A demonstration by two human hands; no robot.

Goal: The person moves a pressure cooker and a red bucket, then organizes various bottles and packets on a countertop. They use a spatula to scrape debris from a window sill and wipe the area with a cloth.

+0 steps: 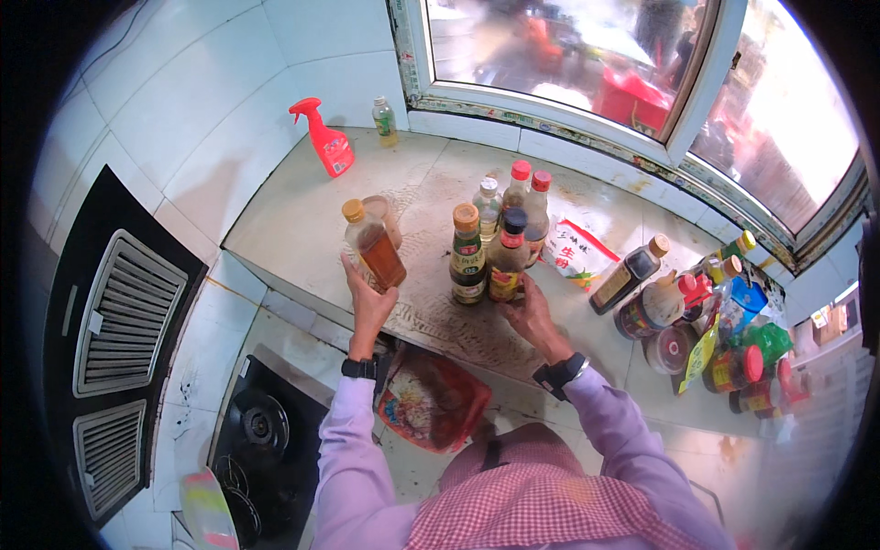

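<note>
My left hand [372,300] grips a clear plastic bottle of brown liquid [382,256] with an orange cap, tilted above the counter. My right hand [535,315] is at the base of a dark-capped sauce bottle [507,265], its fingers and thumb around the lower right side. Just left of that bottle stands a green-labelled sauce bottle [468,258] with an orange-brown cap. Close behind are a white-capped clear bottle [487,206] and two red-capped bottles, one farther back [517,184] and one nearer [538,213]. A pale round container [382,214] is partly hidden behind the left-hand bottle.
A red spray bottle [330,146] and small bottle [384,122] stand by the wall. Right of me are a starch packet [576,253], a dark sauce bottle [629,275] and crowded jars [670,347]. Below the dirt-streaked counter [426,161] are a red basin [474,395] and gas hob [275,450].
</note>
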